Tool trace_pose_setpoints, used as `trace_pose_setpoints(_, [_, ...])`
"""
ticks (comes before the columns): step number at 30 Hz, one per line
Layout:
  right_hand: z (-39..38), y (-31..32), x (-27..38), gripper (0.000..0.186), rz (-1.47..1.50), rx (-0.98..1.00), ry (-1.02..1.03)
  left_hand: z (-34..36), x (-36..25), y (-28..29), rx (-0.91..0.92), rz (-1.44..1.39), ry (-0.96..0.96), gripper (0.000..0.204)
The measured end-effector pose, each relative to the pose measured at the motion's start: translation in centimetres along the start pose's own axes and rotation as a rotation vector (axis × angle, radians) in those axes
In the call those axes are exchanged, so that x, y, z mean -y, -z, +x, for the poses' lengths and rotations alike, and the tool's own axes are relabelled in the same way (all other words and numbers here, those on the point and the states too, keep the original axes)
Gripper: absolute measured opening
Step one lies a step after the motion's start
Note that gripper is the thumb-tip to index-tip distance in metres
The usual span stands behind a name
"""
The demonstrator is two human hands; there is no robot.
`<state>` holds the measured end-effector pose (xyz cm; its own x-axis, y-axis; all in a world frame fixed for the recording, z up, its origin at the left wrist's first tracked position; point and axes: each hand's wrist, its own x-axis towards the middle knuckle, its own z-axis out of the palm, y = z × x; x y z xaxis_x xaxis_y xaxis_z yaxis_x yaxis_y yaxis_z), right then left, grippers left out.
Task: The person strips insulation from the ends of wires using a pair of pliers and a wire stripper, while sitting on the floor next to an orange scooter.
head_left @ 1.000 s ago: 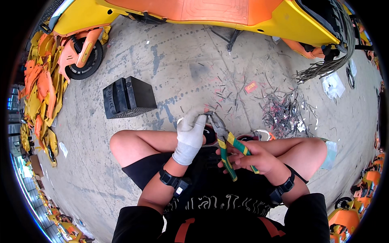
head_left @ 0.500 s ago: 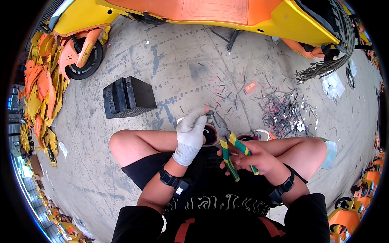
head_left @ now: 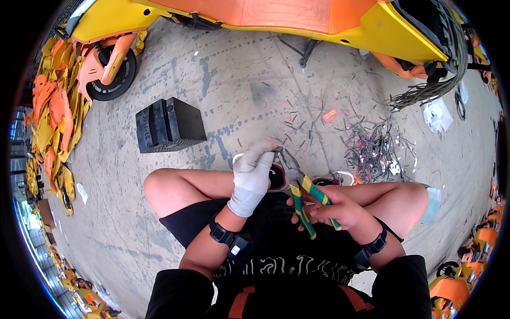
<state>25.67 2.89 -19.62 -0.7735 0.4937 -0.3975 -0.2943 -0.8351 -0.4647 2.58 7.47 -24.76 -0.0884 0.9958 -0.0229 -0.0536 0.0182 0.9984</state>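
Observation:
My right hand (head_left: 336, 208) grips a pair of pliers (head_left: 324, 198) with green and yellow handles spread apart, their metal jaws pointing up and left. In a pale knitted glove, my left hand (head_left: 249, 169) is closed, with its thumb and fingers pinched together. A bare fingertip pokes out of the glove. Between the pinched fingers and the plier jaws is a small dark piece, too small to name. Both hands are close together above my crossed legs.
A black box-shaped unit (head_left: 183, 125) stands on the concrete floor to the left. Cut wire scraps (head_left: 372, 149) are heaped at the right, near a red card (head_left: 330, 115). A yellow and orange scooter (head_left: 287, 15) spans the far side, with a cable bundle (head_left: 451, 80) hanging down. Body panels (head_left: 56, 117) are piled far left.

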Motion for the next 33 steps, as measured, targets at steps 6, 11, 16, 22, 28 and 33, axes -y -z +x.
trace_pose_setpoints(6, [0.1,-0.4,-0.5,0.038,-0.016,-0.084,0.029,-0.6,-1.5,-0.6,-0.035,0.063,0.023,0.020])
trace_pose_setpoints(11, [0.2,0.2,-0.7,0.040,-0.137,-0.069,0.044,-1.0,-1.5,-0.8,-0.034,0.119,0.003,0.022])
trace_pose_setpoints(16, [0.3,-0.1,-0.5,0.035,-0.334,-0.151,0.093,-0.9,-0.9,-0.5,0.010,0.104,0.051,0.023])
trace_pose_setpoints(22, [0.2,-0.5,-0.6,0.033,-0.452,-0.205,0.089,0.6,-3.8,0.3,0.176,0.532,-0.143,0.023])
trace_pose_setpoints(28, [0.1,-0.4,-0.8,0.041,-0.558,-0.235,0.079,1.0,-3.3,0.9,0.271,0.599,-0.199,0.020])
trace_pose_setpoints(33, [0.1,-0.4,-1.2,0.052,-0.641,-0.261,0.114,1.0,-3.1,1.6,0.362,0.607,-0.354,0.021])
